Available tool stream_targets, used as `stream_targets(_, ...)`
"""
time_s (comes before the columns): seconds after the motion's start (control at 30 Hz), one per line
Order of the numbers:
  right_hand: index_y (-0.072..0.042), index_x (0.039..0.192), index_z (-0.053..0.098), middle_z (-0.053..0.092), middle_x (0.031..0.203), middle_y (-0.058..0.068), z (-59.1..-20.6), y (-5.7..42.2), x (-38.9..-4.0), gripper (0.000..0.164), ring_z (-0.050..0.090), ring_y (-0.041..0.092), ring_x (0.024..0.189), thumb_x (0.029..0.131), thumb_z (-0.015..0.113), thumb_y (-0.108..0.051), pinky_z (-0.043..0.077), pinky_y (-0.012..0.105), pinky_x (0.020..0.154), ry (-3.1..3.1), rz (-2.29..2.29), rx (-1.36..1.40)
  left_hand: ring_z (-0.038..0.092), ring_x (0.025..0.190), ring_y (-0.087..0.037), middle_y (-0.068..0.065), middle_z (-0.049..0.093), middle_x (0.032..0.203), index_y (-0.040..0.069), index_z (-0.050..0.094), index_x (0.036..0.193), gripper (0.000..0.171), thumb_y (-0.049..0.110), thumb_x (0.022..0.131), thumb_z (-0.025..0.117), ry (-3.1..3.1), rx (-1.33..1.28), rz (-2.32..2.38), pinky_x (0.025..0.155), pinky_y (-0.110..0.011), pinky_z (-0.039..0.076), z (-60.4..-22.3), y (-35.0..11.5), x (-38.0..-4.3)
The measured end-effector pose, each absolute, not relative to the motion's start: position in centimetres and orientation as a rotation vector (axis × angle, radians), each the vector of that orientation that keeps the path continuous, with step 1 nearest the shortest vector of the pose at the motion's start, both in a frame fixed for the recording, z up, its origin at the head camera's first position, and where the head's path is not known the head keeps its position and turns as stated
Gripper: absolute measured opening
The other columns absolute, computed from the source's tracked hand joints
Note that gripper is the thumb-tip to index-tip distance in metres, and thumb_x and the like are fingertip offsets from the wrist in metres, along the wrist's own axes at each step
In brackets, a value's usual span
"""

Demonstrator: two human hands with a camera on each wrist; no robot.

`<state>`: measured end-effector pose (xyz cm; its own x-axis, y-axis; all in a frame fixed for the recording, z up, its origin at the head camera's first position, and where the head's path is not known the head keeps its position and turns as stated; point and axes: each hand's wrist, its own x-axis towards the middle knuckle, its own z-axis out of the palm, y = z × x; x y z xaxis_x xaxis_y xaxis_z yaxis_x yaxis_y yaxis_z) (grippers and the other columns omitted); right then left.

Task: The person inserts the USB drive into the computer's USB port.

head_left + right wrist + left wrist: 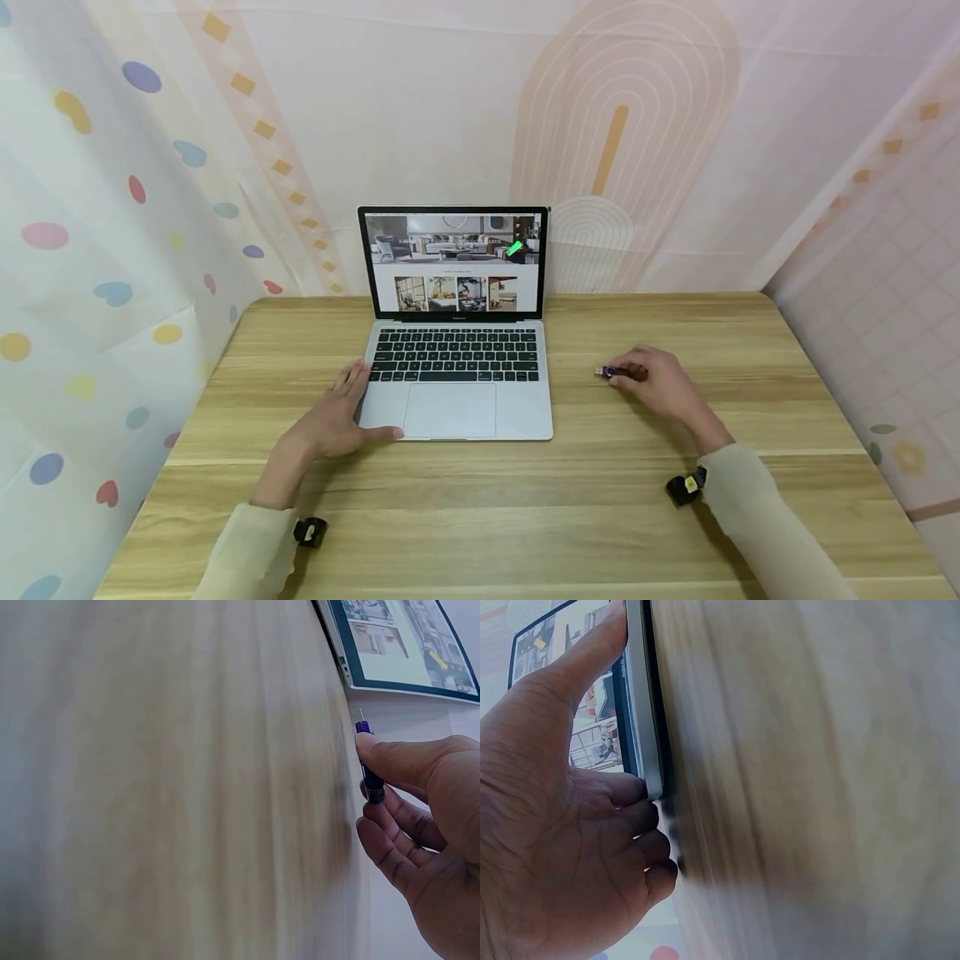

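Tabletop (487, 525): left hand (333, 419) (thumb spread) touches laptop (457, 408), right hand (663, 385) pinches USB stick (608, 372)

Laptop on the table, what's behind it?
Patterned cloth shows above and beside the laptop; whatever is directly behind its screen is covered and can't be seen.

The laptop (450, 410) stands on the table (480, 517) just right of the left hand (332, 421); the USB stick (609, 372) lies in the right hand (662, 385); fabric (420, 100) hangs beyond both.
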<state>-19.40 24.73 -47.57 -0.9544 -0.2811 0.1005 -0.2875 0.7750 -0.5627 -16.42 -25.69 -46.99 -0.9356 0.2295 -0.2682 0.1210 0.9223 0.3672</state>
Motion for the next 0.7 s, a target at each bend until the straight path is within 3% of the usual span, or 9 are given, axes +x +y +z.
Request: stream_targets(0.7,-0.007,0.114,0.077,0.07,0.099,0.008,-47.5,23.1,-21.5,0.023,0.063,0.019,0.086,0.094,0.076,-0.016,0.054,0.033,0.077,-2.942,1.015,0.457,0.006,0.158,-0.048,-0.027,0.005,0.171,-0.005,0.009,0.162,0.133,0.075,0.077,0.073,2.781,0.284,0.509,0.126,-0.065,0.018,-46.9,-25.7,-16.4)
